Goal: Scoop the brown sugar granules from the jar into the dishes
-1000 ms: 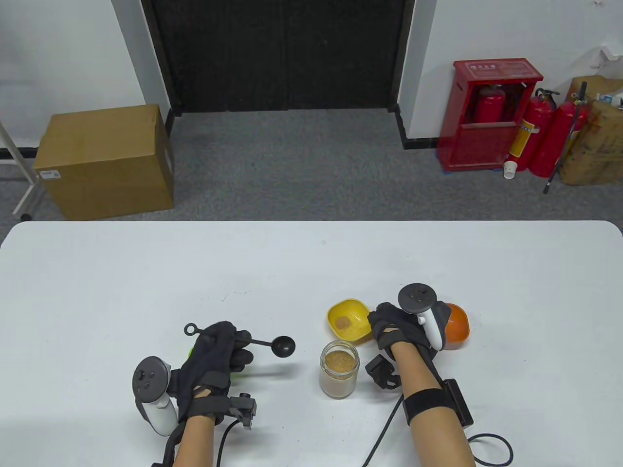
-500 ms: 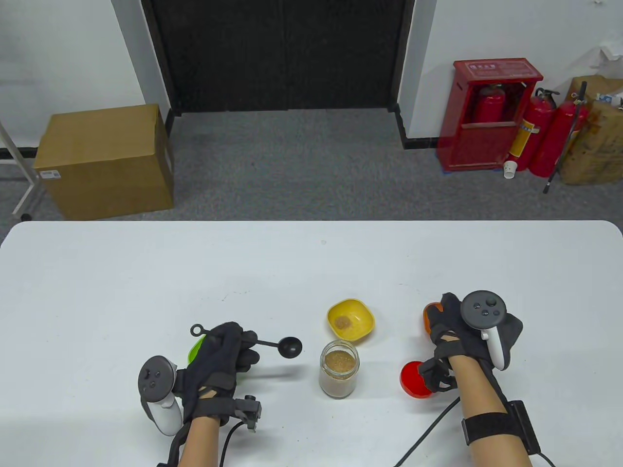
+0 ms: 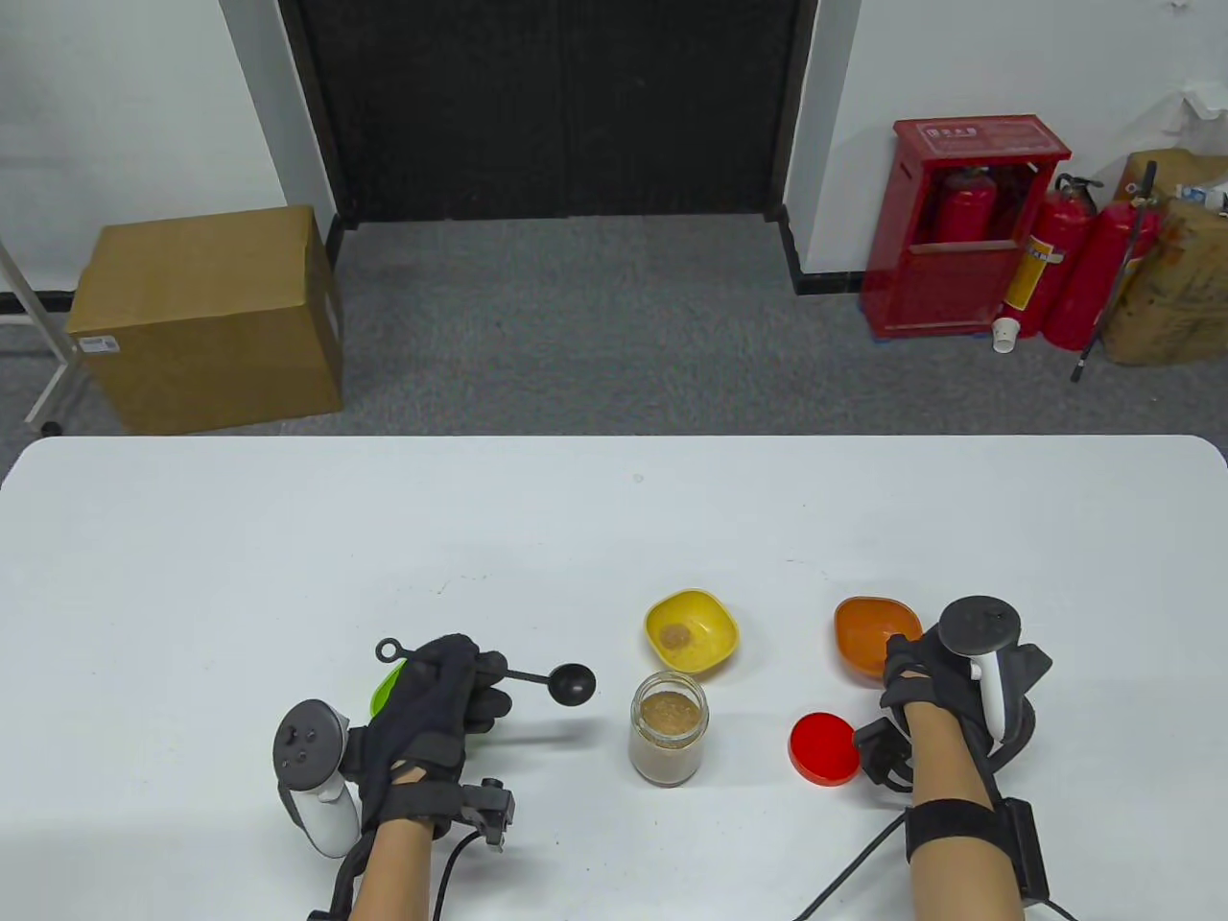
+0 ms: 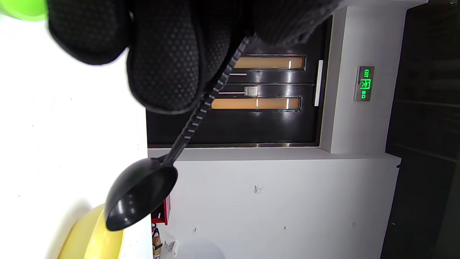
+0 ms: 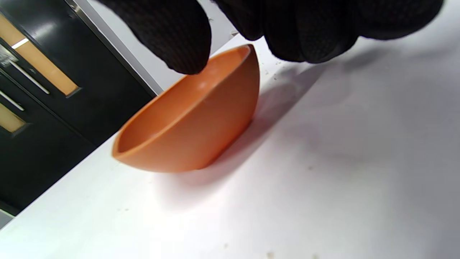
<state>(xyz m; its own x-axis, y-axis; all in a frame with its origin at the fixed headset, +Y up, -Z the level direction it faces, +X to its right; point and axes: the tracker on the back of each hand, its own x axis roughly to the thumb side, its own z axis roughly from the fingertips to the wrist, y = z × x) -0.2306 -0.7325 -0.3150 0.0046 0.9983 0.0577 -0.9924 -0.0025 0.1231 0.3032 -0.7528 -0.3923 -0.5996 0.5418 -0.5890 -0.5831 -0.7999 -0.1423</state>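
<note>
Brown sugar fills the open jar (image 3: 670,734), which stands near the front of the table (image 3: 288,537), between the two hands. The left hand (image 3: 436,710) grips a black scoop (image 3: 537,679) by its handle, long axis running left to right, empty bowl end pointing right toward the jar and just short of it, raised off the table. So the left hand is the nearer one for dipping, by my judgement. The right hand (image 3: 945,686) hovers over the near right rim of the orange dish (image 3: 868,633), fingers (image 5: 172,32) loosely curled, holding nothing. A yellow dish (image 3: 691,628) with a little sugar sits just behind the jar; a red lid (image 3: 824,749) lies to the jar's right.
</note>
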